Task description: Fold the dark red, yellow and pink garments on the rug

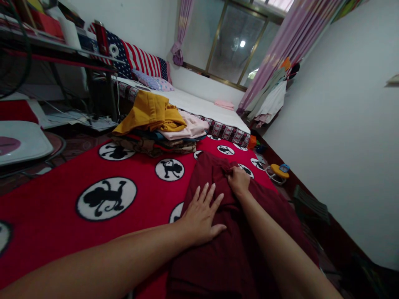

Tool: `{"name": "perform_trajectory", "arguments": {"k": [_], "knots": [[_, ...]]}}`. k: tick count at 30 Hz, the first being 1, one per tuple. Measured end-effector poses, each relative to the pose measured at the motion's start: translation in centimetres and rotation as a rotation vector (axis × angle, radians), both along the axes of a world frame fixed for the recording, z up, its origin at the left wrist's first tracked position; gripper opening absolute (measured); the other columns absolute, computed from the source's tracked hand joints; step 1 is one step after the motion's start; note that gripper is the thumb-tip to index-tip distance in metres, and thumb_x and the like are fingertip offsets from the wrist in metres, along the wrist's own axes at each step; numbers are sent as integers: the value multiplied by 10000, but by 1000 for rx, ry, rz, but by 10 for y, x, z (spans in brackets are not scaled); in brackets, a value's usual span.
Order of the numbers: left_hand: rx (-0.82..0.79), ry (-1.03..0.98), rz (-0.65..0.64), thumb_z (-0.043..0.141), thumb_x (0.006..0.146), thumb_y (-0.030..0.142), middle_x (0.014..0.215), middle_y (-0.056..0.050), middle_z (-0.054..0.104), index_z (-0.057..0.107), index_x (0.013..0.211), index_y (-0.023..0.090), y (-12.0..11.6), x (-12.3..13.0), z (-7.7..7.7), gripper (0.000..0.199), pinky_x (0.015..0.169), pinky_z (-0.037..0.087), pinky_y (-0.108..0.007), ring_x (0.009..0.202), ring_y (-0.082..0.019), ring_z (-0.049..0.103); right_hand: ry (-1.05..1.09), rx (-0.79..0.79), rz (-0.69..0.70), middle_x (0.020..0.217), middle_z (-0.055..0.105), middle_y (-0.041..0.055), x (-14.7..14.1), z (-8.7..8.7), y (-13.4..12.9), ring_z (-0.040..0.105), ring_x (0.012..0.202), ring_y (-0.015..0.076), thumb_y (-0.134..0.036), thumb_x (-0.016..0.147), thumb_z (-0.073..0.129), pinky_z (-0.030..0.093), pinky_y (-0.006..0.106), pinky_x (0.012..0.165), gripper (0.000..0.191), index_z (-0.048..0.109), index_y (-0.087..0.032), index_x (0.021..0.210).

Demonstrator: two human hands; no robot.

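A dark maroon garment (215, 257) lies spread over the red blanket (143, 191) with black monkey figures in white circles. Flat on the garment, with fingers spread, rests my left hand (201, 216). My right hand (238, 181) is closed on a bunched bit of the cloth near the garment's far end. The exact kind of garment is unclear, since my forearms cover part of it. Beyond both hands sits a stack of folded clothes, topped by a mustard-yellow garment (149, 112) and a pale pink one (187, 126).
A bed (199, 101) with pillows stands under the window. At the left are a cluttered desk (62, 45) and a white-topped chair (23, 141). Clothes (271, 99) hang by the right wall, above a yellow stool (279, 170). A dark green chair (311, 203) stands at the right.
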State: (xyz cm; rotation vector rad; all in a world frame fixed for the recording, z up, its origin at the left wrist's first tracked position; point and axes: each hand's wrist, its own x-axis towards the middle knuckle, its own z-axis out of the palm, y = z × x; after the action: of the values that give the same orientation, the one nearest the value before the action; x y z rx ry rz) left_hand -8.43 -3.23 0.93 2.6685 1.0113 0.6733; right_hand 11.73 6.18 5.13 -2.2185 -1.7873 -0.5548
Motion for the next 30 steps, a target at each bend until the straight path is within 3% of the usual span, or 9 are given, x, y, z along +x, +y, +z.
{"name": "perform_trajectory", "arguments": {"k": [3,6,10,15,19,22,27,30], "knots": [[-4,-1,-10,421,858,695,1604,-177,78,245,1520,202,0,1,-4,844,1169,99,-577,1473,-361,6,31,88,90,1084,647,128,-13,7,13,571,1015,259,-114,806,504,388,340,840,319,639,-161,1091],[-19,11,-13,398,863,698,1601,-183,85,260,1515,193,0,1,-6,836,1167,90,-582,1473,-358,-5,191,116,262,1083,658,101,-33,14,35,589,996,226,-59,794,447,416,313,854,337,670,-176,1017],[-58,24,-26,413,858,689,1600,-190,73,228,1526,202,1,1,-5,847,1164,85,-588,1472,-359,-6,402,95,381,1051,683,92,-61,19,71,618,953,199,-141,838,477,451,306,891,260,666,-149,1016],[-102,28,-52,417,857,683,1597,-203,45,186,1535,201,3,-1,1,863,1160,89,-595,1467,-376,-3,345,-26,469,1159,674,82,-91,22,95,613,1062,190,-222,860,544,450,294,927,340,603,-173,1191],[-110,28,-69,428,869,652,1599,-198,19,172,1537,197,2,-4,6,848,1158,92,-603,1465,-385,5,221,-193,350,1131,687,114,-102,26,94,626,1070,251,-318,848,581,474,336,877,361,615,-186,1182],[-118,29,-69,421,871,656,1597,-200,20,175,1537,189,2,-4,5,849,1155,96,-609,1464,-390,9,181,-268,264,1120,688,146,-103,28,91,620,1088,299,-267,779,638,468,371,889,271,688,-176,1029],[-123,33,-57,418,867,673,1598,-194,24,195,1532,190,3,-1,0,852,1155,98,-604,1467,-383,6,307,-245,165,983,715,165,-90,35,100,631,1051,346,-231,681,680,460,412,891,158,720,-150,811],[-126,14,-49,428,858,678,1601,-188,17,215,1527,201,3,0,-3,849,1158,101,-596,1468,-378,1,473,-171,94,808,706,152,-72,42,115,667,913,325,-248,685,642,502,372,768,147,703,-132,751]]}}
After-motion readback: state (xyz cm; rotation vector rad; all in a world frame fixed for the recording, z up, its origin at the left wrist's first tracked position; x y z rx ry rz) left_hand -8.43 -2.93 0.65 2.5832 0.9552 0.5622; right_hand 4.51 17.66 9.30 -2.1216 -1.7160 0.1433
